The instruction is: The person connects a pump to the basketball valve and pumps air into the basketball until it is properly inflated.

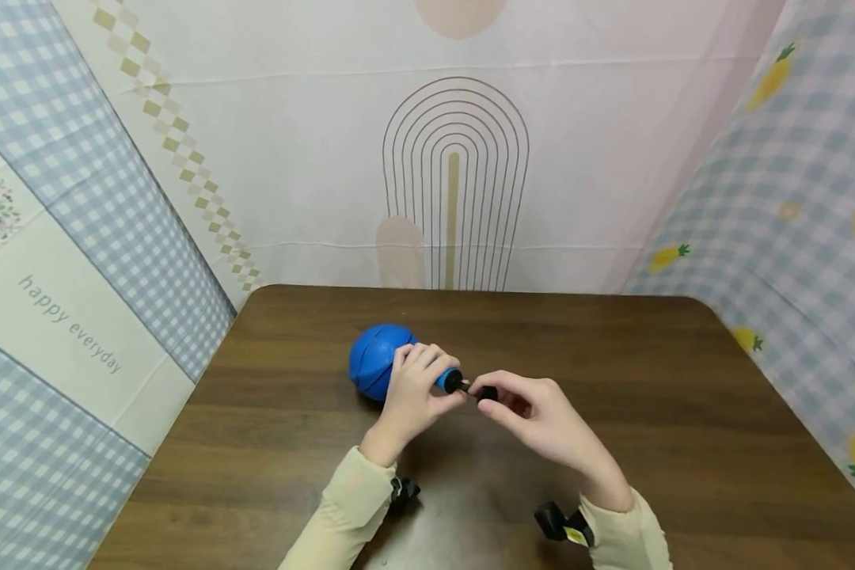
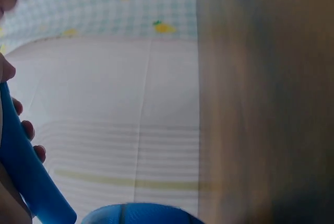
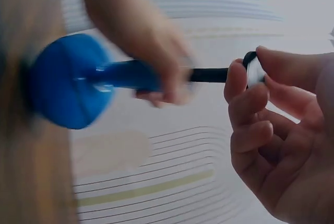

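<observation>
A blue ball [image 1: 376, 364] with dark seam lines rests on the brown table, left of centre. My left hand [image 1: 416, 388] grips the blue barrel of a small hand pump [image 3: 133, 73], whose far end meets the ball in the right wrist view. From the barrel's black collar [image 1: 454, 380] a thin black rod [image 3: 209, 75] sticks out to the right. Thumb and fingers of my right hand [image 1: 541, 416] pinch the black knob [image 3: 250, 59] at the rod's end. Fingertips wrap the barrel [image 2: 31, 166] in the left wrist view, and the ball's top [image 2: 141, 214] shows below.
The wooden table [image 1: 292, 467] has rounded far corners. A pale printed cloth [image 1: 313, 174] hangs behind it, with checked cloths [image 1: 741, 222] at both sides. Black wrist cameras [image 1: 552, 521] are strapped under both sleeves.
</observation>
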The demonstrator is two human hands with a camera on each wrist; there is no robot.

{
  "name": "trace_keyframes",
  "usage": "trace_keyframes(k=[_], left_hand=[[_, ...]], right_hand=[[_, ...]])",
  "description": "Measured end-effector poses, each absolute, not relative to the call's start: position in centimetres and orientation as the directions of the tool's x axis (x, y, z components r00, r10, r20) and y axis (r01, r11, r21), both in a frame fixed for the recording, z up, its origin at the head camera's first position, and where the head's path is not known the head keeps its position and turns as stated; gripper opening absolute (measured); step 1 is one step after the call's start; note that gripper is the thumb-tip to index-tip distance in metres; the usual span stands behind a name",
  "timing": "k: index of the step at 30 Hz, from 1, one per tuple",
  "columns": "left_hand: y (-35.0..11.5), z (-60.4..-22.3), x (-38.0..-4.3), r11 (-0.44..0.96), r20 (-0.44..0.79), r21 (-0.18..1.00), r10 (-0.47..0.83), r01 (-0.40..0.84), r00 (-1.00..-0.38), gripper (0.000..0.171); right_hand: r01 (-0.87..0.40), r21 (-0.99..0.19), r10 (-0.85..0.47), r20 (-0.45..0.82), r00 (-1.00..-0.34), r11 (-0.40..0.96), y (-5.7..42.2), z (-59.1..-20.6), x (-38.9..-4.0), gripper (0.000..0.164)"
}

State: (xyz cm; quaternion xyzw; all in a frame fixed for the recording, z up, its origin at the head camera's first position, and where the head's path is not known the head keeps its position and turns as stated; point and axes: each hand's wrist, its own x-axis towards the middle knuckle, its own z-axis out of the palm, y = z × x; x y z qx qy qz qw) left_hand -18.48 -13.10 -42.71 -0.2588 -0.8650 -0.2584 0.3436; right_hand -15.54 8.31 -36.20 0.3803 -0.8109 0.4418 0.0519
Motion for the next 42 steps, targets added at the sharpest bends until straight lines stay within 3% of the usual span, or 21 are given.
trace_keyframes(k=[6, 10, 17, 24, 32, 38, 42], left_hand=[[-13.7, -42.3, -19.3, 0.708, 0.733, 0.329, 0.226, 0.625, -0.642, 0.027], [-12.8, -42.1, -19.2, 0.682, 0.718, 0.32, 0.279, 0.658, -0.638, 0.026], [-11.0, -41.9, -18.6, 0.665, 0.7, 0.297, 0.337, 0.686, -0.63, 0.029], [-11.9, -42.1, -19.5, 0.705, 0.699, 0.245, 0.347, 0.665, -0.625, 0.03], [-13.8, -42.4, -21.0, 0.718, 0.763, 0.32, 0.192, 0.618, -0.617, 0.026], [-12.8, -42.8, -20.8, 0.724, 0.72, 0.35, 0.198, 0.595, -0.665, 0.026], [-11.8, -43.3, -20.3, 0.736, 0.704, 0.325, 0.231, 0.594, -0.671, 0.028]], right_hand=[[-0.69, -0.708, -0.601, 0.488, -0.633, 0.153, 10.1, -34.4, -14.8, 0.026], [-0.643, -0.762, -0.604, 0.481, -0.635, 0.069, 9.6, -35.3, -15.8, 0.02], [-0.635, -0.761, -0.586, 0.456, -0.67, 0.135, 7.8, -37.9, -18.0, 0.011], [-0.695, -0.697, -0.624, 0.466, -0.627, 0.177, 8.4, -37.5, -18.1, 0.017], [-0.763, -0.64, -0.645, 0.546, -0.535, 0.091, 10.5, -35.0, -17.1, 0.029], [-0.697, -0.714, -0.581, 0.543, -0.606, 0.061, 8.7, -37.1, -18.4, 0.017], [-0.674, -0.727, -0.551, 0.511, -0.659, 0.131, 7.1, -39.6, -19.5, 0.01]])
